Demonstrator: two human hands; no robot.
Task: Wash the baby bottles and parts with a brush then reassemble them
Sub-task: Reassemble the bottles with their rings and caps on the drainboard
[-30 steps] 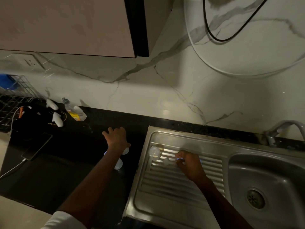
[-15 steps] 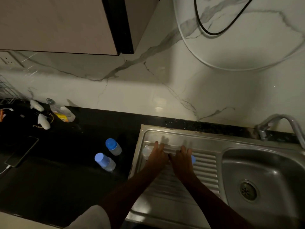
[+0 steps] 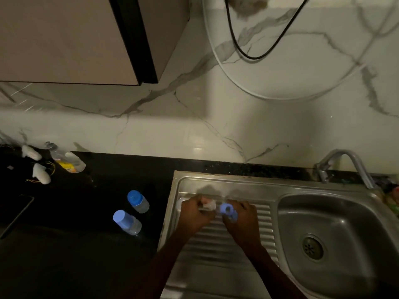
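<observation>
Left hand: the left hand (image 3: 195, 214) is over the ribbed drainer of the sink (image 3: 218, 251), fingers curled round a small clear part (image 3: 208, 205); what the part is cannot be told in the dim, blurred light.
Right hand: the right hand (image 3: 241, 221) is just beside the left, fingers curled round a blue ring (image 3: 227, 209) whose round hole faces up towards the camera.
Clear part and ring: they sit close together between the two hands; whether they touch cannot be told.
Bottles: two bottles stand on the dark worktop (image 3: 64, 244) to the left of the sink, both apart from the hands. The far bottle (image 3: 138, 201) has a deep blue cap; the near bottle (image 3: 127, 222) has a paler blue cap. They are near each other but not touching.
Sink: the steel basin (image 3: 336, 238) with its drain lies right of the drainer, and the tap (image 3: 343, 167) curves over its back edge.
Back left of the worktop: a plastic bottle with a yellow label (image 3: 65, 160) lies on its side near the wall, with two small white pieces (image 3: 36, 165) beside it.
Phone: a dark phone (image 3: 15, 212) lies flat at the left edge.
Wall: marble-patterned, with a cupboard (image 3: 64, 39) at upper left and a black cable (image 3: 254, 55) looping at the top.
</observation>
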